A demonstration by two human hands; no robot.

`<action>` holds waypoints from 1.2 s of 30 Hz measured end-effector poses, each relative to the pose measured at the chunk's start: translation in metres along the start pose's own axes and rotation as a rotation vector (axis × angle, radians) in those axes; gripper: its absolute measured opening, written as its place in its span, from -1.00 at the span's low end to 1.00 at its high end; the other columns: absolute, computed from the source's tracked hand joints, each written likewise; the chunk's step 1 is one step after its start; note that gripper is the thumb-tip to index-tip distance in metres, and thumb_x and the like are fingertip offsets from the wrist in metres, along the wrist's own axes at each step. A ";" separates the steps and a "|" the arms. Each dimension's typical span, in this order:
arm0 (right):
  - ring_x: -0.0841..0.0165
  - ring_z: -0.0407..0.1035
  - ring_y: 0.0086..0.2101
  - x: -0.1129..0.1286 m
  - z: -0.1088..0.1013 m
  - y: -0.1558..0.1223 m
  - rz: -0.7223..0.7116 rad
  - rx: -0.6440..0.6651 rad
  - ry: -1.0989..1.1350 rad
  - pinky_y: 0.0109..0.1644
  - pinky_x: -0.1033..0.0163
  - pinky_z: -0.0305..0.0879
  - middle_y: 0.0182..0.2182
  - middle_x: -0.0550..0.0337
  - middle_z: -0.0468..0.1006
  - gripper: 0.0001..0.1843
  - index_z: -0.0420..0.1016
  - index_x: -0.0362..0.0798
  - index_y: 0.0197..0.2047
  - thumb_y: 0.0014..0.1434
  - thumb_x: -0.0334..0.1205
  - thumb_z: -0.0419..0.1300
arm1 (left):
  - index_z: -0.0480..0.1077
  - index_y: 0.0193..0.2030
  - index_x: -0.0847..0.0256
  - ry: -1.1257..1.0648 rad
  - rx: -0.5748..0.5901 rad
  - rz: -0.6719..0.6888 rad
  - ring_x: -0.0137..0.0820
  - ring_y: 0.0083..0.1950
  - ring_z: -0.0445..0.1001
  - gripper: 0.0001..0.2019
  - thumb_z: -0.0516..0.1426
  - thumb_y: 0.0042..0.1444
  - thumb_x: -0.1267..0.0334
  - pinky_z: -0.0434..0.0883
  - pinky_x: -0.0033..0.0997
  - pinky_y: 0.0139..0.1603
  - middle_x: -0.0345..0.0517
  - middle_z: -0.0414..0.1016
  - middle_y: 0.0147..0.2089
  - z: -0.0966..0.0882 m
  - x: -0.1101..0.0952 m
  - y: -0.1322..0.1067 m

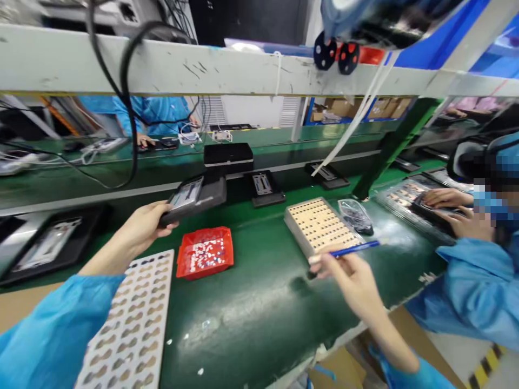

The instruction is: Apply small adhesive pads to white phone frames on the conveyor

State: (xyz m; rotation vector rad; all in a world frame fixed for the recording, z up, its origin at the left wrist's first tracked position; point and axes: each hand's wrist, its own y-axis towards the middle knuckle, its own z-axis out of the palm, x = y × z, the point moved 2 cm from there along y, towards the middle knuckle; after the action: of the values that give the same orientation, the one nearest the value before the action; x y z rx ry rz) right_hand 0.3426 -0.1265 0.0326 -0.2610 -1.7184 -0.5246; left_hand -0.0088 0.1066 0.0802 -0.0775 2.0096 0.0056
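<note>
My left hand (142,227) is closed on the near end of a dark carrier tray (194,199) that holds a phone-like part, lifted over the green bench beside the conveyor. My right hand (348,275) pinches a blue pen-like tool (356,248), its tip pointing right over the near edge of a beige grid tray (320,224). Between the hands lies a red tray (206,252) of small white parts. A white moulded tray (135,319) with several empty pockets lies under my left forearm.
The green conveyor (284,162) carries more black carriers (264,188) and a black box (228,154). A clear bag of dark parts (356,215) lies right of the grid tray. A co-worker in blue (478,281) works at the right; another person's hand (144,139) is across the belt.
</note>
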 end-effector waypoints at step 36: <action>0.33 0.70 -0.47 0.049 0.043 -0.066 0.130 0.186 0.265 -0.37 0.37 0.68 -0.28 0.15 0.82 -0.79 0.66 0.03 -0.24 0.19 -0.19 0.60 | 0.61 -0.21 0.13 -0.551 0.272 0.244 -0.49 -0.27 0.63 -0.94 0.34 0.31 0.36 0.53 -0.64 -0.22 -0.22 0.66 -0.25 0.103 0.010 -0.242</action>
State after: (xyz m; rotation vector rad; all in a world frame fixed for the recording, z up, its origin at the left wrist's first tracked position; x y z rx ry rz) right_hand 0.2644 -0.1690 0.0613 -0.1607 -1.4694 -0.2876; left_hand 0.0938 -0.1311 0.0343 0.3127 1.4432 -0.0819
